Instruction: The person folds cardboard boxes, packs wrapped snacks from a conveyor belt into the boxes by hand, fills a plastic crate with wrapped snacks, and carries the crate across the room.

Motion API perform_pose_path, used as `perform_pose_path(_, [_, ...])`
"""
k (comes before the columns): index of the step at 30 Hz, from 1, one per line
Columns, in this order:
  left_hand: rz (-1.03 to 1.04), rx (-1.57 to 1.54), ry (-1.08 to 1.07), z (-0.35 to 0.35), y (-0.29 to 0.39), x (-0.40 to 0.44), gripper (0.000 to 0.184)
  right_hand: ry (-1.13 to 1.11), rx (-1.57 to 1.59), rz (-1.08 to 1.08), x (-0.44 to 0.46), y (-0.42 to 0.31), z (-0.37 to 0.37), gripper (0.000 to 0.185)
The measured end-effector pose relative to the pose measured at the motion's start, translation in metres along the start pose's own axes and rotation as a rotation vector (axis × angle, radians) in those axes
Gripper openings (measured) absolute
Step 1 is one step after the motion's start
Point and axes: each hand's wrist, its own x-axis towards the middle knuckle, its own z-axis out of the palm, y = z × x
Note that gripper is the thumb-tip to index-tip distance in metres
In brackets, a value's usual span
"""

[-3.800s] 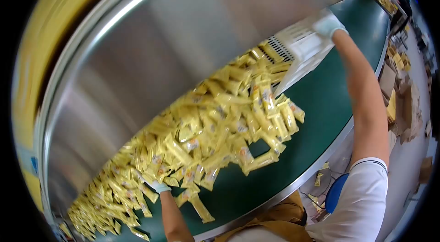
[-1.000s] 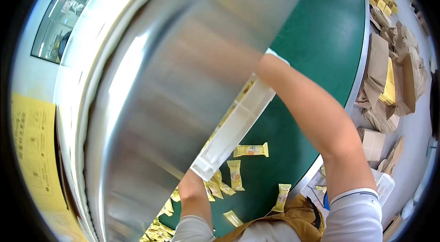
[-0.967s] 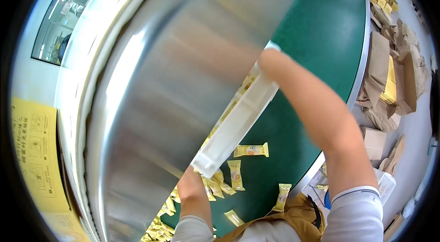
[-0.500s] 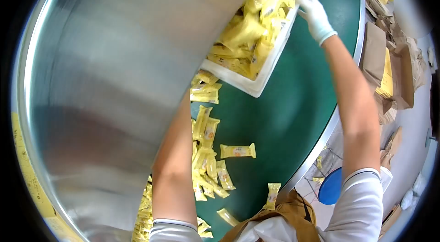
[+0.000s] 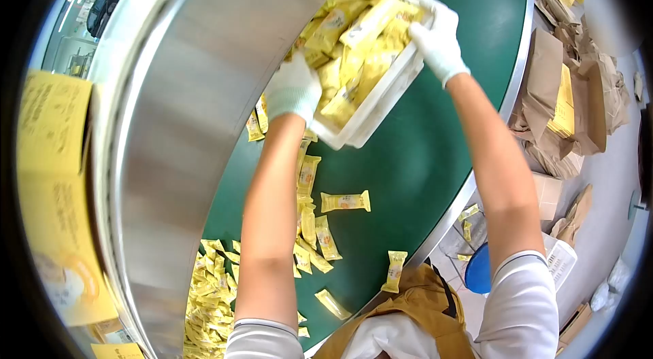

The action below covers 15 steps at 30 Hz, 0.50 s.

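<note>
A white plastic basket (image 5: 385, 114), tilted, is heaped with yellow wrapped snack packets (image 5: 371, 26). My right hand (image 5: 439, 43), in a white glove, grips its far right corner, thumb inside over the rim. At its near left side my left hand (image 5: 294, 87), also gloved, is closed on the basket's edge against the packets; its fingertips are partly hidden. Below the basket, a loose row of packets (image 5: 309, 223) lies on the green surface (image 5: 401, 182), and a single packet (image 5: 345, 201) rests apart from them.
A curved metal panel (image 5: 197, 73) rises on the left, with yellow cartons (image 5: 58, 209) beyond it. A large pile of packets (image 5: 207, 304) lies at lower left. To the right are an open brown carton (image 5: 592, 107) and a blue stool (image 5: 478, 270) on the floor.
The view has shifted, so the metal panel covers less. My left hand, hidden before, now shows at the basket. The basket sits slightly lower and farther left in view, with my right hand still on it.
</note>
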Motion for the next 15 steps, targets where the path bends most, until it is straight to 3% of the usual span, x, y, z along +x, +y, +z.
perform_pose_path(3, [0.094,0.027,0.078,0.005,-0.018,-0.057,0.032,0.029,-0.028,0.143,-0.057,-0.034,-0.017,0.058])
perform_pose_path(9, [0.028,-0.093,-0.023,-0.004,-0.017,-0.171,0.044,0.018,-0.092,0.354,-0.156,-0.08,-0.072,0.064])
perform_pose_path(11, [0.032,-0.218,0.021,-0.002,-0.011,-0.208,0.041,0.024,-0.141,0.339,-0.184,-0.076,-0.094,0.064])
perform_pose_path(14, [0.186,-0.587,0.379,0.006,0.008,-0.26,0.037,0.01,-0.189,0.279,-0.202,-0.056,-0.134,0.068])
perform_pose_path(15, [0.163,-0.787,0.364,0.003,0.02,-0.278,0.036,0.018,-0.204,0.211,-0.201,-0.042,-0.148,0.069])
